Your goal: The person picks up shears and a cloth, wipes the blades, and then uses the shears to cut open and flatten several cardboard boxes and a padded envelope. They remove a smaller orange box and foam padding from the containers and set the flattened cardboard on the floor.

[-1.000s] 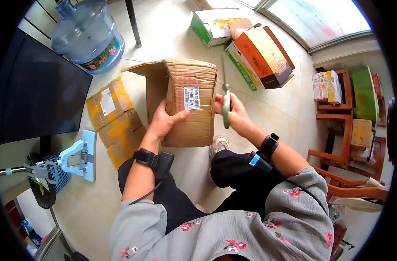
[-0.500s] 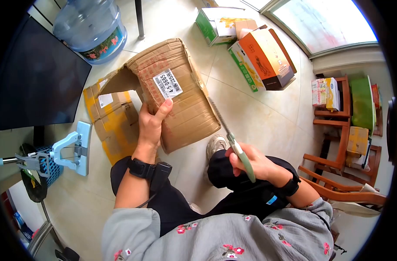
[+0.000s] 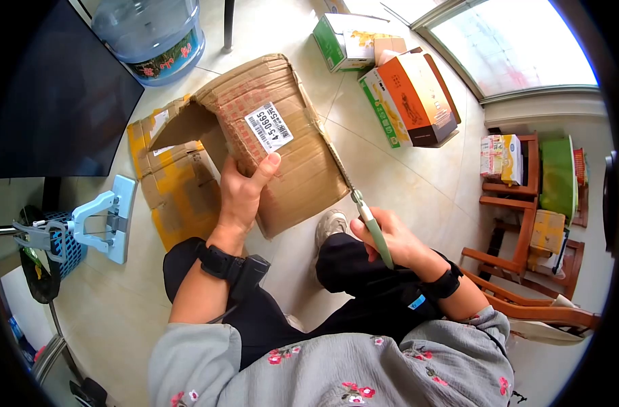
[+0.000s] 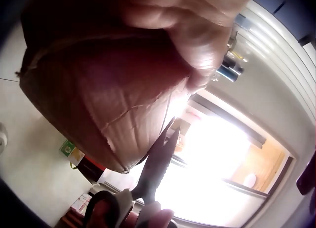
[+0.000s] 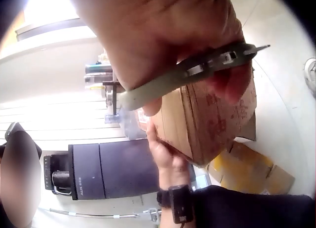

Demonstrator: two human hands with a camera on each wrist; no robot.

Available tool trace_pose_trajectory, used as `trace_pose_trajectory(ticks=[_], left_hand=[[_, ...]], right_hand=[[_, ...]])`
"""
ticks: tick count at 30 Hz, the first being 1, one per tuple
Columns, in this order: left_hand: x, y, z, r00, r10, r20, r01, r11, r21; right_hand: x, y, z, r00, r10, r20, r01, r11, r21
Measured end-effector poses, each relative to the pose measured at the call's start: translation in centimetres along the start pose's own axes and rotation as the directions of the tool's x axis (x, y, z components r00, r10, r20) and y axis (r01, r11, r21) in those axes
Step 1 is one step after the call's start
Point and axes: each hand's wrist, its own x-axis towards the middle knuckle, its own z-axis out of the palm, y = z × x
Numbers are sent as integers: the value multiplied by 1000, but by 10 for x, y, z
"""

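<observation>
A brown cardboard box [image 3: 306, 169] with a white barcode label [image 3: 268, 127] is held up at a tilt over the floor. My left hand [image 3: 240, 197] grips its near left side, thumb on the face just below the label. In my right hand [image 3: 399, 239] are scissors [image 3: 372, 227] with pale green handles, fingers through the loops. Their blades lie along the box's right edge in the head view. The left wrist view shows the scissor blades [image 4: 158, 164] slightly parted, tips beside the box's edge. Part of the right hand's grip is hidden behind the handles.
A flattened, yellow-taped carton [image 3: 177, 197] lies on the floor at left, partly under the box. Beyond are a water bottle [image 3: 150, 41], an orange carton [image 3: 414, 95] and a green-white carton [image 3: 353, 42]. A light blue stand [image 3: 106, 220] is at left; wooden chairs [image 3: 506, 203] stand at right.
The box has turned from upright to tilted, its top leaning left, as the left hand kept hold. The right hand dropped away from the box with the scissors, then brought the blades to its right edge.
</observation>
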Motion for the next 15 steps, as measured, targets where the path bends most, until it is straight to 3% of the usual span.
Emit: trace_pose_trajectory(ticks=[5,8,9,12,15], left_hand=[[-1,-7,1,1000,-7,15,7,1000,2],[-4,-11,1,999,0,33,-2,999,36],[-5,-12,2,999,4,38,-6,999,49],[-9,-10,6,998,-17,68,20,999,-42],[-11,-17,11,1000,1,26,0,999,-42]], right_hand=[[15,10,3,917,-255,-306,114,904,-411],[15,2,-4,925,-224,-306,78,903,-423],[17,-1,-8,952,-201,-232,86,901,-425],[25,9,-3,881,-326,-343,149,879,-454],[26,2,-4,838,-358,-413,64,815,-576]])
